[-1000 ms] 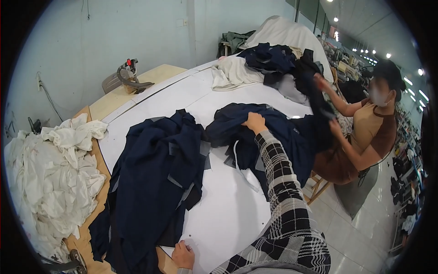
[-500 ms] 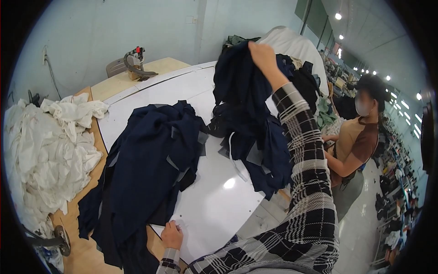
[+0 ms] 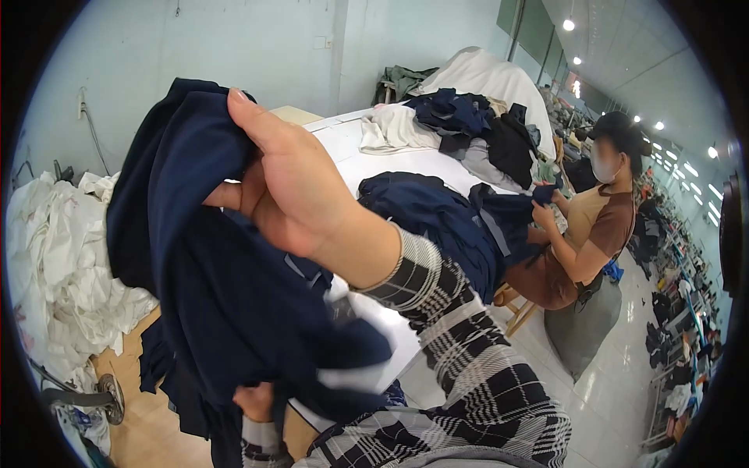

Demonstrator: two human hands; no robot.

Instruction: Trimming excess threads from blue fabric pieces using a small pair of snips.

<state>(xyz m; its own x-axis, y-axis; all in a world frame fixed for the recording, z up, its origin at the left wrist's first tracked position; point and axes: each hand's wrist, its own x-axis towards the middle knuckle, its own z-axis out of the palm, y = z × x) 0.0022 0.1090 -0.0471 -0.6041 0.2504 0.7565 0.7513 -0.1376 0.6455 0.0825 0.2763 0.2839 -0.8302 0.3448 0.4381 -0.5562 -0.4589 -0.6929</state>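
White table in a workroom, white fabric heap off to the left. Right hand has just swung a navy cloth from above the right-hand navy pile to the near left, so that piece is now clear of the pile. Right fingers pinch its upper edge; lower end blurred, hanging. Left hand is low, near table edge, partly behind cloth; can't tell if it's gripping. Co-worker at right now handles dark cloth.
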